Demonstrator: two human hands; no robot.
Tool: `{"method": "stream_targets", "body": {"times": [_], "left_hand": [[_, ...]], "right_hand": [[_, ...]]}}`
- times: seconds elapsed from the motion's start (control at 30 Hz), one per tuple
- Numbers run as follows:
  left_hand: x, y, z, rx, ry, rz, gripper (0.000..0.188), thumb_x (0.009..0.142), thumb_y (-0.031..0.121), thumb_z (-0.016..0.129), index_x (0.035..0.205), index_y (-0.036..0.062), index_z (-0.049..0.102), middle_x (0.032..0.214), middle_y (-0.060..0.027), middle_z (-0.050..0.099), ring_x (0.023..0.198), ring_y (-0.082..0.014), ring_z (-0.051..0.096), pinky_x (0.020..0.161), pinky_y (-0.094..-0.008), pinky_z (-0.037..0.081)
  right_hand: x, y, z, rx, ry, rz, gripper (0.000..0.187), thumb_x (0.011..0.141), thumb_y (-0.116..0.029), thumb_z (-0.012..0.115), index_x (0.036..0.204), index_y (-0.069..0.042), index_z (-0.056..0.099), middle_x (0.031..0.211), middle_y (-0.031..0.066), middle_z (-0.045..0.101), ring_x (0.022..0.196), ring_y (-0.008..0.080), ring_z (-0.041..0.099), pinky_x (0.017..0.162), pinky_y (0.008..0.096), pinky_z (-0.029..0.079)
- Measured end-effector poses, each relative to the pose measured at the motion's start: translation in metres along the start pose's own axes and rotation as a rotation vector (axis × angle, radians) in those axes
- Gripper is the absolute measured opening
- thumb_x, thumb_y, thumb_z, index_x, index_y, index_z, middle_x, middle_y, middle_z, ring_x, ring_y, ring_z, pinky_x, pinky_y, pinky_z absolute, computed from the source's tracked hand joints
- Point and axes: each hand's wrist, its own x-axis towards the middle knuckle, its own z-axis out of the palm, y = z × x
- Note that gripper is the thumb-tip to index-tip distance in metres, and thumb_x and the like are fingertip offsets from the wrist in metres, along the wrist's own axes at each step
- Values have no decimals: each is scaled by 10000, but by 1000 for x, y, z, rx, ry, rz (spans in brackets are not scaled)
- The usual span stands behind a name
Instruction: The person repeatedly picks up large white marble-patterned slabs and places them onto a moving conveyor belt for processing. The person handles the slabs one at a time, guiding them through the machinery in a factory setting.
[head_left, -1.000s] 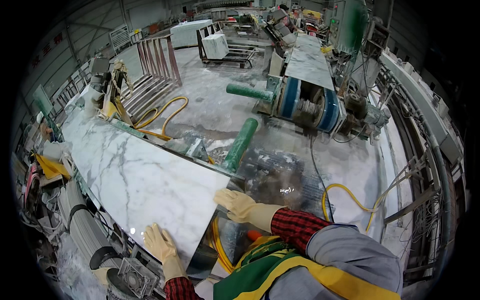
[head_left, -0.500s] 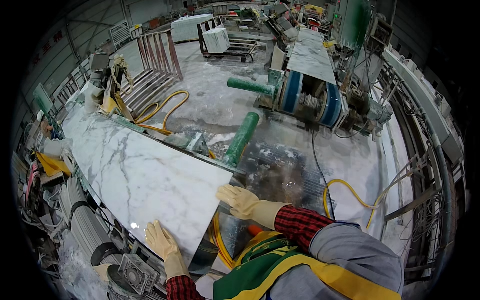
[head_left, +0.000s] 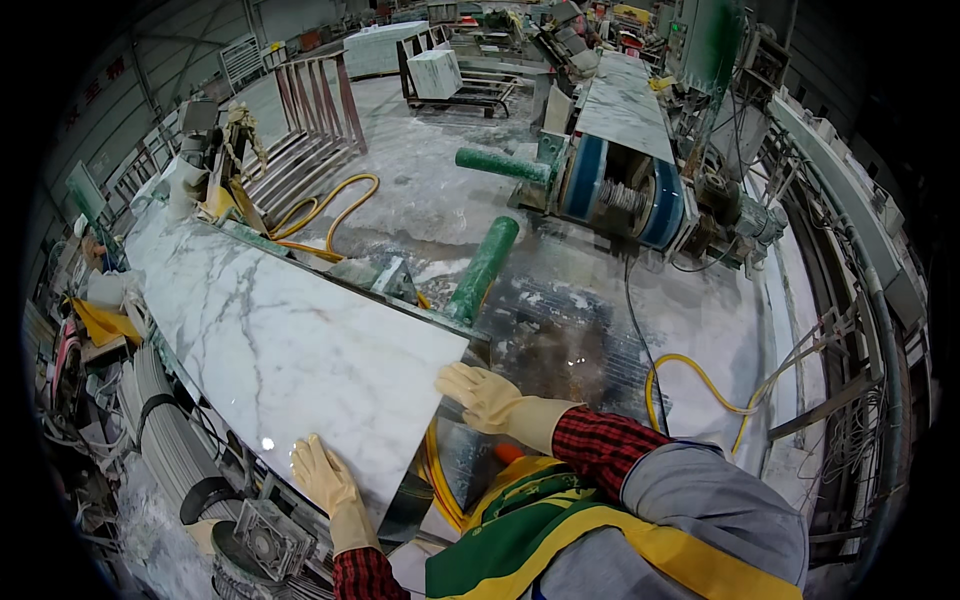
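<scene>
A long white marble slab (head_left: 260, 310) with grey veins stretches from beside me toward the far left. My left hand (head_left: 325, 480), in a cream rubber glove, lies palm down on its near side with the fingers stretched out. At the slab's right end, close to the far corner, my right hand (head_left: 485, 395) wears a matching glove. Its fingers are extended and touch the slab's end edge; the fingertips' undersides are hidden. Neither hand is wrapped round anything. I wear a green and yellow apron (head_left: 540, 535).
Beyond the slab, a green roller (head_left: 485, 268) juts out near its far edge. A machine with blue belts (head_left: 583, 180) carries another marble slab (head_left: 625, 105). Yellow hoses (head_left: 700, 372) lie on the floor. Ribbed grey ducting (head_left: 170, 440) and a motor (head_left: 265, 545) sit at the lower left.
</scene>
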Motion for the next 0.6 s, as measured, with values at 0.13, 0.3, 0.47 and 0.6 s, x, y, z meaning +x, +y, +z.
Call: {"method": "stream_targets", "body": {"times": [0.13,0.3,0.47,0.6], "left_hand": [[-2,0,0,6,-2,1,456,1112,208,558,1550,83,560,1660,-242,494,1551,-470,419,1310,-577,292],[-6,-4,6,-2,42,23,464,1103,198,573,1553,89,555,1657,-238,496,1544,-470,425,1306,-575,299],[-9,1,0,7,40,35,464,1099,195,579,1550,85,556,1644,-236,504,1535,-471,433,1293,-573,315],[-12,5,0,3,52,41,466,1094,193,583,1543,73,557,1637,-238,505,1523,-472,442,1289,-575,317]], "right_hand": [[-5,2,7,-24,49,1,745,837,-61,707,1554,-44,509,1592,164,491,1523,383,436,1254,446,401],[-7,1,5,-22,55,-15,745,838,-56,698,1557,-24,507,1582,169,505,1510,390,449,1247,446,410],[-10,0,3,-34,44,-12,739,851,-54,675,1568,-16,501,1580,176,507,1487,388,465,1231,438,416],[-14,1,4,-10,16,10,724,869,-73,678,1568,-12,499,1586,186,499,1503,388,451,1254,436,395]]}}
